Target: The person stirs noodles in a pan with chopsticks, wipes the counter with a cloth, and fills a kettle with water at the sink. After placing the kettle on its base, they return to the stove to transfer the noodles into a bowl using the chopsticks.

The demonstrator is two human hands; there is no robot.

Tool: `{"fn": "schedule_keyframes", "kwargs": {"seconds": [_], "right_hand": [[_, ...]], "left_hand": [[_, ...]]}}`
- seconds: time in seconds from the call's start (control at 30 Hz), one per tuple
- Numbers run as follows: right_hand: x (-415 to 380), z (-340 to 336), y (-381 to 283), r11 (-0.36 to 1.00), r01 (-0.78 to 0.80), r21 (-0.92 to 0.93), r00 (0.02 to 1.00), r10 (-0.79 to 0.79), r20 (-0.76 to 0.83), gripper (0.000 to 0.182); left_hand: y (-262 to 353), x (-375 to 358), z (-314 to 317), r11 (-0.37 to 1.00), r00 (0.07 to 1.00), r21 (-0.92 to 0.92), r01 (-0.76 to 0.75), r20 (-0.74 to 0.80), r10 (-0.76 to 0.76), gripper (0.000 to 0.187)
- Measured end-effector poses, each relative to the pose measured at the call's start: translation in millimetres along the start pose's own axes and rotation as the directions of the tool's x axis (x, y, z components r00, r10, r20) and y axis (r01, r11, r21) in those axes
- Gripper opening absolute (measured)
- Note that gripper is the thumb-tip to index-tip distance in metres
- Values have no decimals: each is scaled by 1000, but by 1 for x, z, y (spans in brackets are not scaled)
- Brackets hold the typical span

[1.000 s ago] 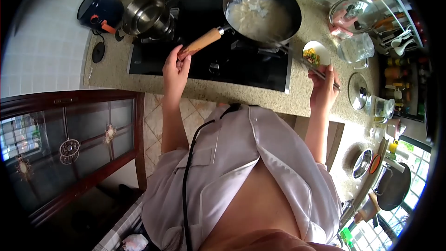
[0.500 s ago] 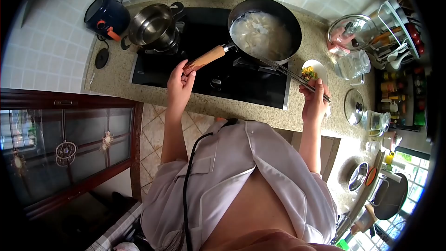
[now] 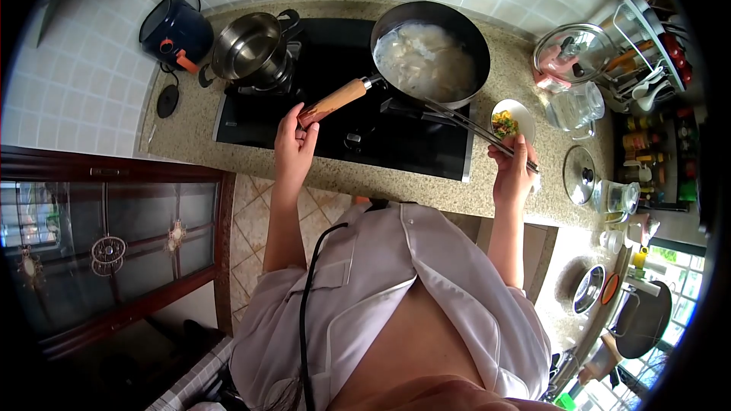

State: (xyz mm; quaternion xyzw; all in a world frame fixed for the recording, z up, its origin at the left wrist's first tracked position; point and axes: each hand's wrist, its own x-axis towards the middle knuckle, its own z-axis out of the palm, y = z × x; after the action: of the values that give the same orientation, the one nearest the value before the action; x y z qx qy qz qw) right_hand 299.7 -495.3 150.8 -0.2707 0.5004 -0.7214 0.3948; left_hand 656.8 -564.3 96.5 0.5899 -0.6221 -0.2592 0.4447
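A dark wok [image 3: 478,46] stands on the right burner with pale food [image 3: 422,57] in cloudy, foamy liquid. Its wooden handle [image 3: 335,101] points down and left, and the fingers of my left hand [image 3: 295,144] are closed on the handle's end. In my right hand [image 3: 513,170] are long metal chopsticks [image 3: 480,131], their tips at the wok's near rim. Just beyond that hand, a white bowl [image 3: 522,116] holds chopped yellow, green and red bits [image 3: 505,123].
A steel pot [image 3: 247,47] sits on the left burner, beside a dark blue appliance [image 3: 177,34]. On the right counter are glass lids [image 3: 580,175], a glass jug [image 3: 576,109], a utensil rack [image 3: 647,49] and a metal basin [image 3: 588,289].
The view has shifted slightly. The foam in the wok has changed shape. Both hands keep their hold, with little visible movement.
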Motion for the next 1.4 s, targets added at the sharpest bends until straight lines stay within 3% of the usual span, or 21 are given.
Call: {"fn": "schedule_keyframes", "kwargs": {"seconds": [1.27,1.4], "right_hand": [[3,-8,-1,999,-24,46,999,26,-37,31],[21,-4,-3,999,45,-10,999,-44,19,31]], "left_hand": [[0,1,4,999,999,-44,-25,-21,24,38],[3,1,3,999,1000,-28,-25,-10,24,38]]}}
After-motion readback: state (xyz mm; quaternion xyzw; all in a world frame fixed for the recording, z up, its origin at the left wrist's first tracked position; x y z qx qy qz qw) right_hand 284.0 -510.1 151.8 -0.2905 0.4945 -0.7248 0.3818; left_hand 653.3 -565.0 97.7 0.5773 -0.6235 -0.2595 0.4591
